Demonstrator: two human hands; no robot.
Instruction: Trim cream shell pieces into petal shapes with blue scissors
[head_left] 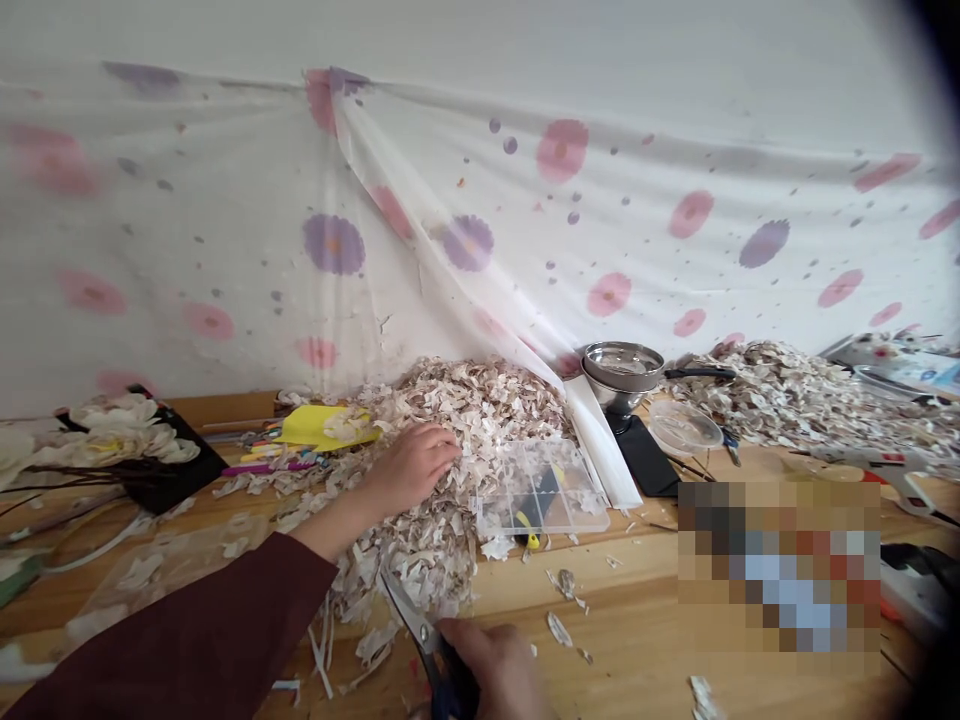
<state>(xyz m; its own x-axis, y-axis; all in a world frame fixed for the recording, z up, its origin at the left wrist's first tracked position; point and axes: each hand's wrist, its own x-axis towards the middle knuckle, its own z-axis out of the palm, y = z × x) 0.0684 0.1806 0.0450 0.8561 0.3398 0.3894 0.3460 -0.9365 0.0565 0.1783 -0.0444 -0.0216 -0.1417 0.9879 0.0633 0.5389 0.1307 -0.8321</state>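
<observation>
From here I see the left hand [411, 468] lying open on the pile of pale cut scraps [480, 420], and the right hand [491, 668] closed around the dark-handled scissors [409, 610].

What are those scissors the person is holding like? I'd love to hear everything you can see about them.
The scissors have slim, shiny metal blades joined at a round pivot, and dark bluish handles mostly hidden by the right hand gripping them. They sit low in the view, tilted with their tips pointing up and left. The blades lie close together, and the tips reach the edge of a pile of pale shredded scraps. Only the hand clearly touches them.
</observation>
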